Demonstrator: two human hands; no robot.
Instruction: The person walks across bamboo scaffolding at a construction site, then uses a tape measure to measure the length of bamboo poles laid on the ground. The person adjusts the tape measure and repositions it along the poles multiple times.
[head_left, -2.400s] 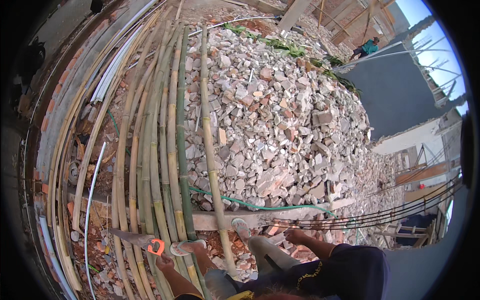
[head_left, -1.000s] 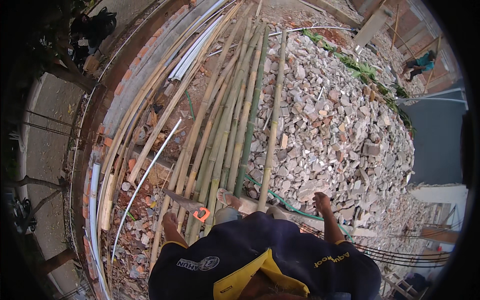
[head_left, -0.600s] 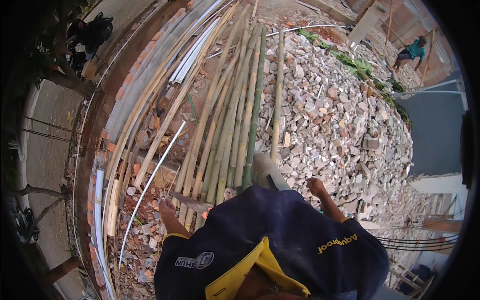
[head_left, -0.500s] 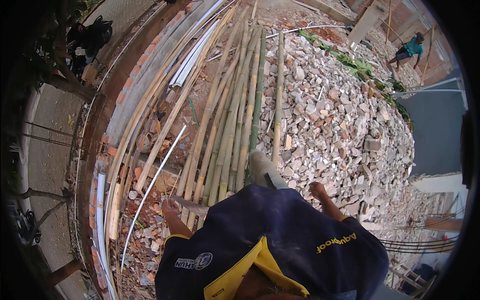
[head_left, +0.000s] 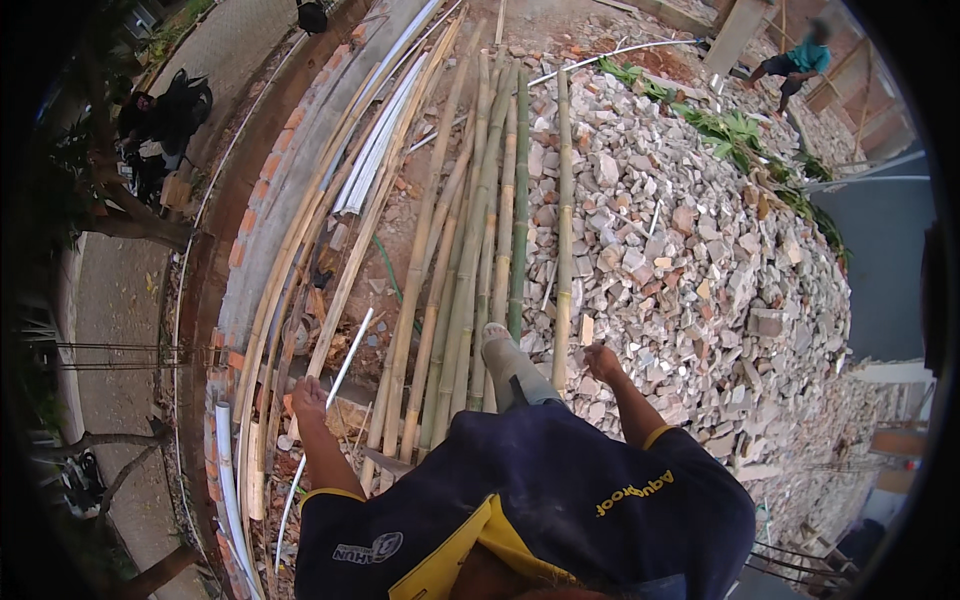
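Note:
My left hand (head_left: 308, 397) hangs at the left, above loose wooden strips (head_left: 333, 335) and close to a thin white pipe (head_left: 352, 348). Its fingers look loosely apart, with nothing seen in them. On the right, my right hand (head_left: 602, 363) is held over broken rubble, its fingers curled in and no object showing. Between the hands, several long bamboo poles (head_left: 465, 270) run away from me, one separate pole (head_left: 563, 240) lying to their right. A foot and light trouser leg (head_left: 508, 362) are over the poles. A grey tapered thing (head_left: 388, 462) pokes out beside my shirt, mostly hidden.
A large heap of broken rubble (head_left: 670, 240) covers the right side. Along the left runs a low brick-and-concrete edge (head_left: 262, 215), with white pipes (head_left: 375, 150) and cut leaves (head_left: 730, 140) farther off. Another person (head_left: 800, 65) is at the far right.
Both hands have swung outward and forward from my body, the left farther left. My view has shifted, and a foot shows farther over the poles. The distant person has changed posture.

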